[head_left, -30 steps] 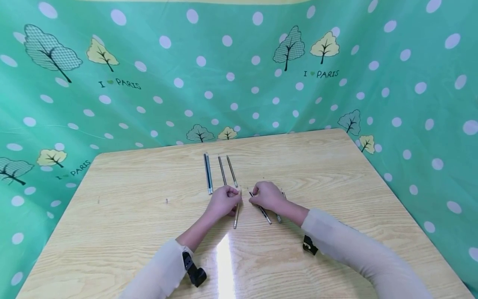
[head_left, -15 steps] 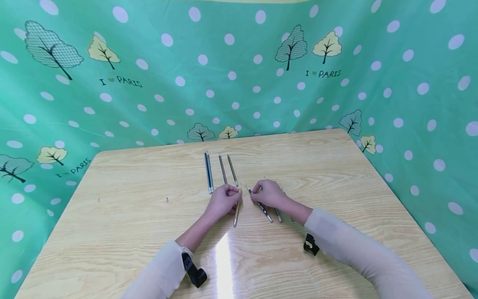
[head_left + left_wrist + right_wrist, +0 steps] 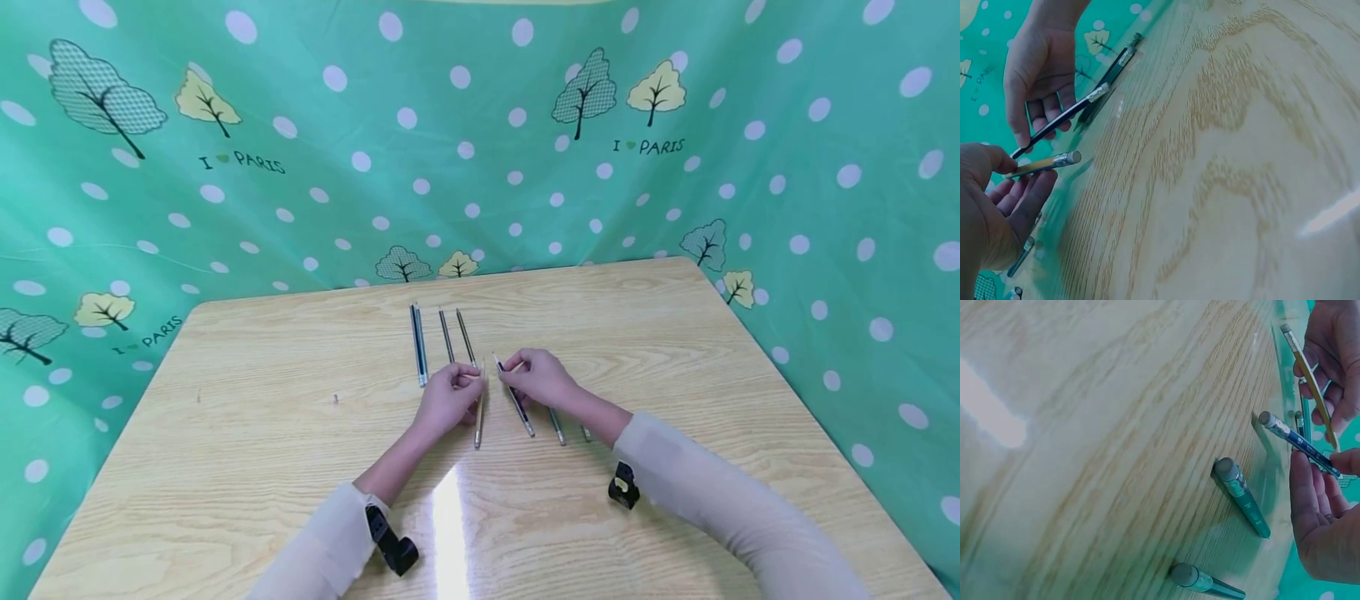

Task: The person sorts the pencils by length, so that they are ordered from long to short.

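Observation:
My left hand (image 3: pixel 450 398) pinches a yellow pencil (image 3: pixel 480 421) between thumb and fingers, its eraser end towards me. Just right of it, my right hand (image 3: pixel 542 379) pinches a dark blue pencil (image 3: pixel 519 407), also eraser end nearest me. In the right wrist view, the dark blue pencil (image 3: pixel 1304 445) and the yellow pencil (image 3: pixel 1311 384) appear raised off the table, tips close together. Under the right hand and forearm lie a green pencil (image 3: pixel 556 427) and another dark pencil (image 3: pixel 586 433), both partly hidden.
Beyond the left hand lie two blue pencils (image 3: pixel 418 346) side by side, then a dark pencil (image 3: pixel 446 336) and another pencil (image 3: pixel 466 336). All rest on the wooden table (image 3: pixel 247 467). A green dotted cloth (image 3: pixel 420 150) hangs behind it.
My right hand has moved slightly away from me, taking the dark blue pencil with it and clear of the green one. The yellow pencil has shifted a little forward in the left hand.

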Available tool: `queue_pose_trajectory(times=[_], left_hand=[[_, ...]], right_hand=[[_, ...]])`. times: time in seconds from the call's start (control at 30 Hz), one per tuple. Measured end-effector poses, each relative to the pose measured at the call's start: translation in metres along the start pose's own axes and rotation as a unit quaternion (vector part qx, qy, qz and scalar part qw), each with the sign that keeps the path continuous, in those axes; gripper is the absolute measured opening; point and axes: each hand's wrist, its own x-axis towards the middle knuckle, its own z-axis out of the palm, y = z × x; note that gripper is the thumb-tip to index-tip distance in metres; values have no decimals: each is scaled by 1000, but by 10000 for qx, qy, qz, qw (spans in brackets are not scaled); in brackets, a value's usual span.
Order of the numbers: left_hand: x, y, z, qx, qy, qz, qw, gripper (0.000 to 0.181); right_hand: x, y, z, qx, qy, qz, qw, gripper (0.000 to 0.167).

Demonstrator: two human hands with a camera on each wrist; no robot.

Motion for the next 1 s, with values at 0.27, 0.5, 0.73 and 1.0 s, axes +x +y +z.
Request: queue_pose_trajectory(times=[0.27,0.5,0.73,1.0], left_hand=[[5,-5,0,-236,179,225,9993,27],[7,2,1,-835,393,180,9956,27],[7,10,2,-1147,521,312,9915,29],[7,11,4,-1292,503,325,9898,29]], right_hand=[[2,-2,0,447,-71,71,9990,24],[3,-6,0,846,28,-60,9964,24],[4,-11,1,1257,71,-115,9920,25],[1,-16,2,1315,91,-142,9912,25]])
